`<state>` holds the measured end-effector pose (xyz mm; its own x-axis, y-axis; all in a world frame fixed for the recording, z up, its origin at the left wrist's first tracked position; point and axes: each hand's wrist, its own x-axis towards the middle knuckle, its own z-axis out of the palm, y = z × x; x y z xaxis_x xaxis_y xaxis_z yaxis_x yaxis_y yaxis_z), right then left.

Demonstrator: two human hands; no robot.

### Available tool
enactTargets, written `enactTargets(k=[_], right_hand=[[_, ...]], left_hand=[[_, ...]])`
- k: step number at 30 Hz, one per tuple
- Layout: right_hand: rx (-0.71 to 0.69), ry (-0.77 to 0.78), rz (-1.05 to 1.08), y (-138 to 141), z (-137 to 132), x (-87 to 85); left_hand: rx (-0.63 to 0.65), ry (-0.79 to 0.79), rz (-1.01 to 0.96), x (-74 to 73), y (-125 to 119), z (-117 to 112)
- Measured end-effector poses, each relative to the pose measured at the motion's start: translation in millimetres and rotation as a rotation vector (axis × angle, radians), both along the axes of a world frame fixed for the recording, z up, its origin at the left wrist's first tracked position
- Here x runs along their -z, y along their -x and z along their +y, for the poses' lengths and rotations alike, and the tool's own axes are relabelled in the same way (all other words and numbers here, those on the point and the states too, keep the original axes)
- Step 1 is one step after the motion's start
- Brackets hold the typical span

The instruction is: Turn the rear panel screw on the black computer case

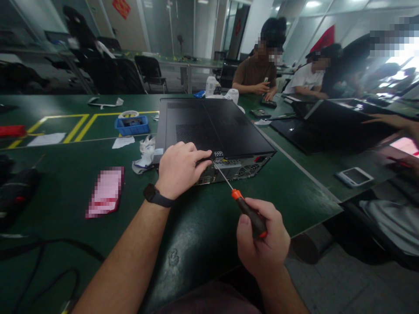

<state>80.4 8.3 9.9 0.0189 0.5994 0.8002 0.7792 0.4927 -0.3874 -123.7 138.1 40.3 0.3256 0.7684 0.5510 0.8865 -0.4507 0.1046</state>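
A black desktop computer case lies flat on the green table, its rear panel turned toward me. My left hand rests at the case's rear edge, thumb and forefinger pinched close together; what is between them, if anything, I cannot make out. My right hand is wrapped round the dark and orange handle of a screwdriver. Its thin shaft slants up and left to the rear panel, with the tip close beside my left fingertips. Whether the tip sits in a screw is too small to tell.
A blue bin and a crumpled white glove are left of the case. Nearer lies a pink packet. Black cables cross the left side. A phone-like device lies right. Other people sit across and to the right.
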Motion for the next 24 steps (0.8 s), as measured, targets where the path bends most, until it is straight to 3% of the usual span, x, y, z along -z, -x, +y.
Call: enactTargets(k=[6,14,24], right_hand=[[-0.003,-0.068,0.005,0.2,4.1,-1.2],[0.068,0.010,0.049,-2.1,0.1,3.7],[0.021,-0.034,-0.025,-0.3,2.1,0.2]], left_hand=[[-0.001,-0.006,0.003,-0.3,-0.3,-0.5],[-0.002,0.000,0.000,0.0,0.0,-0.9],[0.006,-0.016,-0.007,0.5,0.1,-0.6]])
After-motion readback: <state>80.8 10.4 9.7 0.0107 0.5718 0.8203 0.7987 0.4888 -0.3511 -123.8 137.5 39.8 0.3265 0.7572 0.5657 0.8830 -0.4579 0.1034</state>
